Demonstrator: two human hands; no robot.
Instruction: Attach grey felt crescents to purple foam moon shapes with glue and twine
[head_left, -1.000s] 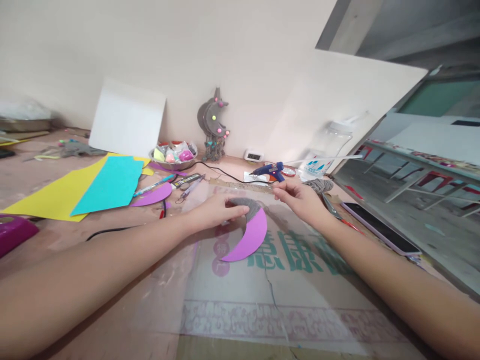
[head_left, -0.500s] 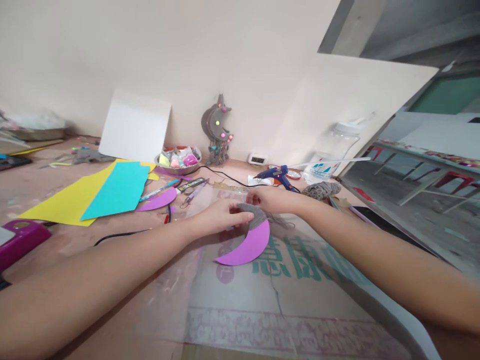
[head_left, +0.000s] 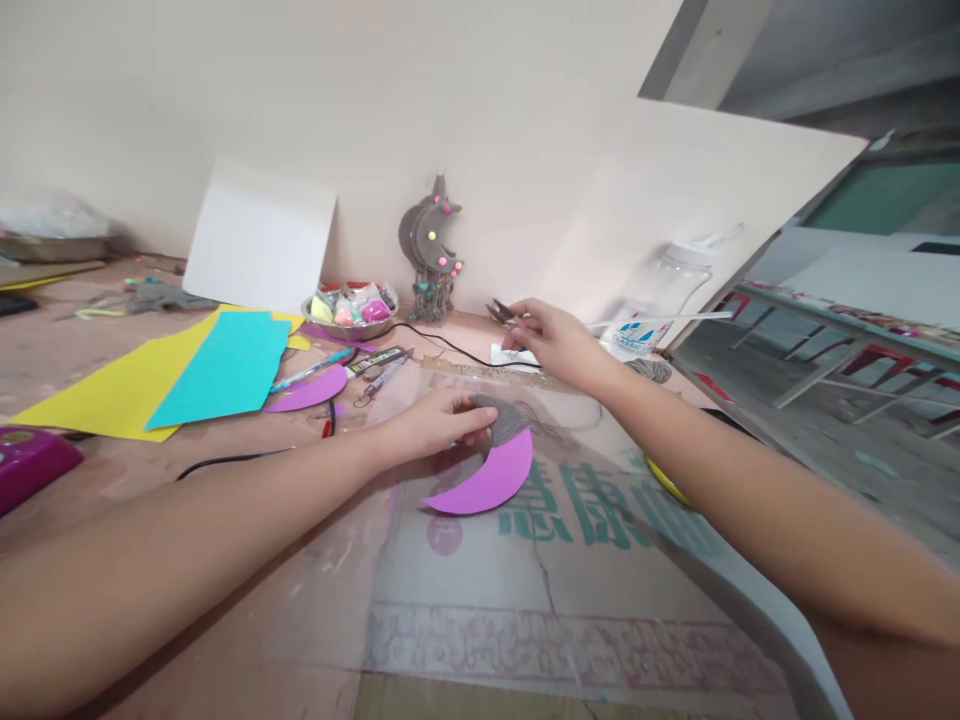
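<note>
Now, head view: looking forward and down over a scuffed, pinkish tabletop [head_left: 67, 350] set against a pale wall.
Left hand [head_left: 439, 420]: low on the work, fingers stretched out and close together, tips pressing flat on the wrapped end of the crescent; nothing clasped.
Purple crescent [head_left: 487, 478]: flat, smooth, moon-shaped card or foam, lying on the clear sheet just right of the left hand, upper horn under the fingertips.
Grey yarn [head_left: 510, 415]: rough and fuzzy, wound in tight turns round the upper horn, loose strands trailing to the right.
Right hand [head_left: 551, 340]: raised further back, near the wall, fingers curled shut round a small dark tool [head_left: 499, 312] with thin points poking out to the left; kind of tool not clear.
Clear sheet [head_left: 465, 600]: glossy plastic film, slightly creased, spread over brown cardboard [head_left: 592, 520] printed with green characters.
Teal sheet [head_left: 225, 370]: matte, straight-edged, overlapping a yellow sheet [head_left: 90, 405] on the left.
Metal bowl [head_left: 349, 312]: round, shiny, holding small pastel bits, near the wall.
Moon ornament [head_left: 429, 245]: grey crescents with bright dots, leaning upright on the wall.
Plastic bottle [head_left: 664, 290]: translucent, blue-printed label, beyond the right hand.
Black cable [head_left: 442, 343]: thin, curving across the table between bowl and right hand.
</note>
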